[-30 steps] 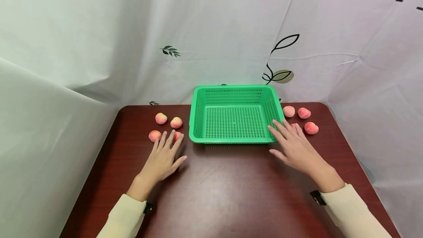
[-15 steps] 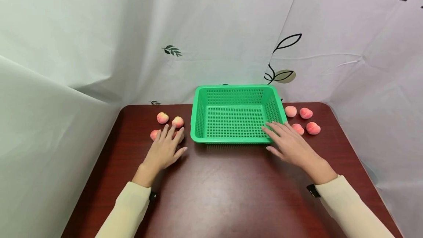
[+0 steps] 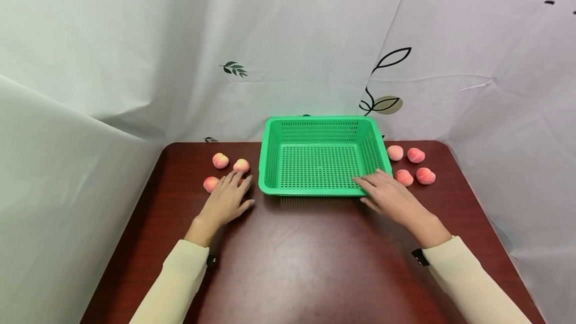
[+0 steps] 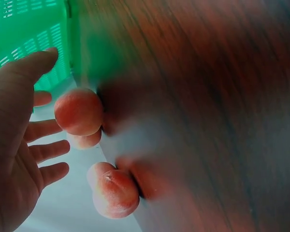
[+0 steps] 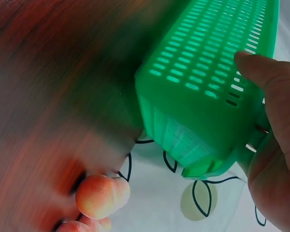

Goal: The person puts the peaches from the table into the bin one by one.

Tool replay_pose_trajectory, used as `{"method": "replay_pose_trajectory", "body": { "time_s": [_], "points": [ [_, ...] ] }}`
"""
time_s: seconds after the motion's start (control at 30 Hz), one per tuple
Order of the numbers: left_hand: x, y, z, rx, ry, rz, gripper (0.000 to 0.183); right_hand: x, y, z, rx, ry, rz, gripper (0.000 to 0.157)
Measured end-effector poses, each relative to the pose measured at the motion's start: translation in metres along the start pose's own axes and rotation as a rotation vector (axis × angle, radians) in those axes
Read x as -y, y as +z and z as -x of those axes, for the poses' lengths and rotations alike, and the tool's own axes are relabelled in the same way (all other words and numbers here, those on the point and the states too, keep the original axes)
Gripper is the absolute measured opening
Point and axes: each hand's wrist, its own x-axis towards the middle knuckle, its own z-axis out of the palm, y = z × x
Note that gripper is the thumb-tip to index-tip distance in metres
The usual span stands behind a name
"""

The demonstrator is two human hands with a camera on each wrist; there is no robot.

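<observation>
A green plastic basket (image 3: 315, 192) with slotted walls stands at the back middle of the table. My right hand (image 3: 390, 198) holds its near right corner, fingers over the rim and thumb (image 5: 253, 67) on the outer wall; its fingers are mostly hidden in the right wrist view. To the basket's left, my left hand (image 3: 222, 203) reaches over a group of peaches with fingers spread and loosely bent. The nearest peach (image 4: 79, 112) is in front of its fingers, largely covered by the hand in the head view. Other peaches (image 3: 220, 160) lie just past its fingertips.
Several more peaches (image 3: 416, 155) lie on the table right of the basket, beside my right hand. The dark red-brown table (image 3: 292, 254) has a pale printed curtain (image 3: 306, 39) behind it and along both sides.
My right hand has moved left and down onto the basket's corner, uncovering a peach beside it. My left hand has shifted slightly, its fingers bending more over the near peach.
</observation>
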Motion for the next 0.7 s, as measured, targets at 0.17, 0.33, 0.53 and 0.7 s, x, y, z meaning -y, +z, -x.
{"method": "replay_pose_trajectory", "body": {
  "time_s": [0.17,0.33,0.53,0.7],
  "points": [
    [0.0,0.004,-0.001,-0.016,0.019,0.006,0.065,0.001,0.002,0.0,-0.006,-0.009,0.01,0.058],
    [0.0,0.007,-0.002,-0.031,0.037,0.004,0.065,0.002,0.004,0.002,-0.016,-0.014,0.027,0.055],
    [-0.001,0.01,-0.004,-0.042,0.044,0.043,0.057,0.004,0.005,0.002,-0.023,0.0,0.038,0.05],
    [-0.001,0.013,-0.004,-0.049,0.049,0.05,0.049,0.006,0.004,0.002,0.014,0.023,0.039,0.041]
  ]
}}
